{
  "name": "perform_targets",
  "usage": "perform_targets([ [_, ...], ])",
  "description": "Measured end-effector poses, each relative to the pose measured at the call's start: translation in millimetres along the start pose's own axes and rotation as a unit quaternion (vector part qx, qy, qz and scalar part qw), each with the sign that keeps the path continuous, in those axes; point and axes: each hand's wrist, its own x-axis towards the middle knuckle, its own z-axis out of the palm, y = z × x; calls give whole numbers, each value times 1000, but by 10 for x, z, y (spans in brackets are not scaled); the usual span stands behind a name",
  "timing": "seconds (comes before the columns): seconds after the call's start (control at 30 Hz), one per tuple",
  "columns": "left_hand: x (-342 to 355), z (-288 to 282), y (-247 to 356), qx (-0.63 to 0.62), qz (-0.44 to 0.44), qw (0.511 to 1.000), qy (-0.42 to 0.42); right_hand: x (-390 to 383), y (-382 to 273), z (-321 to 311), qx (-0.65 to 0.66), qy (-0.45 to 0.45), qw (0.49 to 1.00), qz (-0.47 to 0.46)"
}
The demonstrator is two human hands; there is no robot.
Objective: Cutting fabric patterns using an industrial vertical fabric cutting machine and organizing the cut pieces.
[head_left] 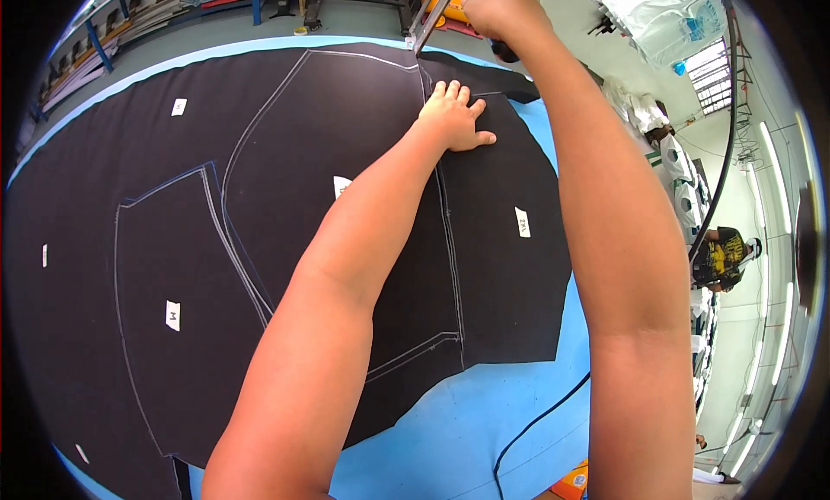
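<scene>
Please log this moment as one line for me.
left hand: spread on black fabric | right hand: gripping metal-framed tool | fabric: pale-lined, over blue surface

Black fabric (pixel 294 189) with white and blue lines (pixel 116 266), white labels (pixel 173 316), light-blue surface (pixel 450 422)

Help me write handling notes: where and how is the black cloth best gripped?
Probably pinch the black cloth by its near right corner, coming from the near side: that corner juts over the blue sheet, away from the left hand spread farther up.
</scene>
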Motion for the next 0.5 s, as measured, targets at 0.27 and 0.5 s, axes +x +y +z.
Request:
perform_targets([
  [0.27, -63, 18, 2, -40, 10, 998, 37, 46, -89, 143, 56, 181, 982, -4],
  [0.5, -804, -149, 199, -23, 167, 973, 157, 111, -272, -30, -18, 56, 996, -70],
])
